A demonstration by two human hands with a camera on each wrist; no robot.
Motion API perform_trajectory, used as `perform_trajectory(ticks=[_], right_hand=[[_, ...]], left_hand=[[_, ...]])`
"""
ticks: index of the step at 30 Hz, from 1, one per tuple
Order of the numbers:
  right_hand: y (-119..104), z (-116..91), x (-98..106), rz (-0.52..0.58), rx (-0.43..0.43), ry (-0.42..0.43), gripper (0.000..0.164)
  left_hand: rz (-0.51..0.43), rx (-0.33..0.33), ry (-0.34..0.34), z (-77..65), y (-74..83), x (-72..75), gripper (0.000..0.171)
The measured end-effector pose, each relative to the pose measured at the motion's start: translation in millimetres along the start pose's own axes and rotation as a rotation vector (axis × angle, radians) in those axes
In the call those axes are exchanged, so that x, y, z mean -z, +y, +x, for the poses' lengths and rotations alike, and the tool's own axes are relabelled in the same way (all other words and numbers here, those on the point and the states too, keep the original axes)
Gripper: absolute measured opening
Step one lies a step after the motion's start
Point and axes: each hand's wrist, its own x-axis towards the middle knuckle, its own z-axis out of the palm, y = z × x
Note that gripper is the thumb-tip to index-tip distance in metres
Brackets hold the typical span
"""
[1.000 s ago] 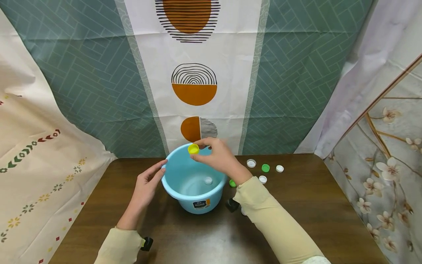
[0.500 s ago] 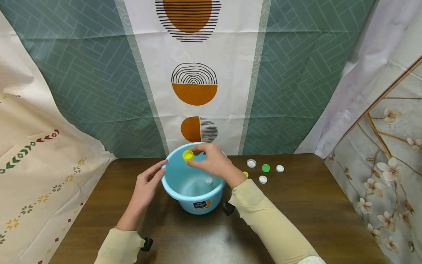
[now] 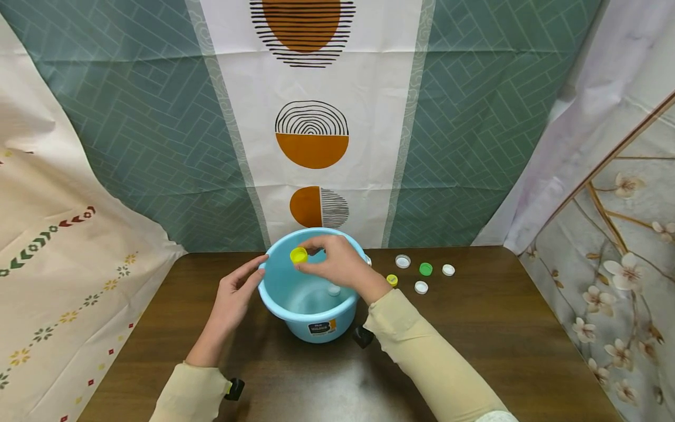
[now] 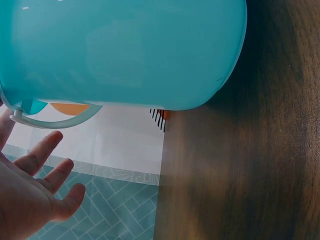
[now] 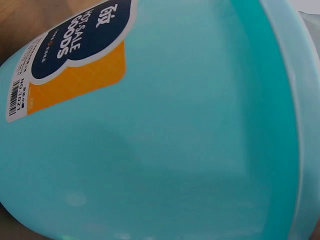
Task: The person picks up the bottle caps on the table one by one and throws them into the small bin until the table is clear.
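Note:
A light-blue plastic bucket (image 3: 321, 329) stands upright on the table, its label facing me. My right hand (image 3: 340, 264) pinches a yellow bottle cap (image 3: 298, 255) over the bucket's opening, hollow side up. Inside, a white cap (image 3: 334, 289) lies on the bottom. My left hand (image 3: 234, 293) rests its thumb and index finger on the left rim. In the left wrist view its other fingers spread beside the bucket's pale handle (image 4: 60, 124), apart from the wall. Only the bucket's outer wall (image 5: 165, 130) fills the right wrist view, so that hand is hidden there.
Right of the bucket, several caps lie on the dark wooden table (image 3: 490, 328): a yellow cap (image 3: 392, 280), a green cap (image 3: 425, 269) and white caps (image 3: 421, 287). Patterned curtains (image 3: 480, 146) hang behind and at both sides. My right sleeve (image 3: 422, 351) covers part of the table.
My right hand has moved slightly left and down over the bucket with the yellow cap. A yellow cap on the table has come into view beside its wrist. The left hand has stayed put.

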Motion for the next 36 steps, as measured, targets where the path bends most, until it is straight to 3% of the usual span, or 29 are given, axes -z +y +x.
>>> perform_trajectory(ticks=[11,14,19,21,29,36], right_hand=[[1,-1,-1,-0.024,-0.037,-0.037,0.048],[0,-3,1,-0.033,-0.063,-0.054,0.053],[0,-5,6,-0.023,-0.087,-0.042,0.055],[1,-5,8,-0.007,-0.085,-0.026,0.055],[12,-13,30,0.075,-0.086,0.073,0.051],[40,-30,58,0.068,-0.095,0.244,0.049]], left_hand=[[0.021,0.014,-0.007,-0.3,0.0,-0.8,0.037],[0.002,0.013,-0.015,-1.9,7.2,-0.8,0.037],[-0.032,0.024,-0.014,-1.5,5.8,-1.2,0.037],[-0.033,0.023,-0.005,0.0,0.3,-1.5,0.037],[-0.066,0.014,-0.017,-2.6,16.9,-0.5,0.037],[-0.058,0.012,-0.001,0.6,2.1,-2.0,0.037]])
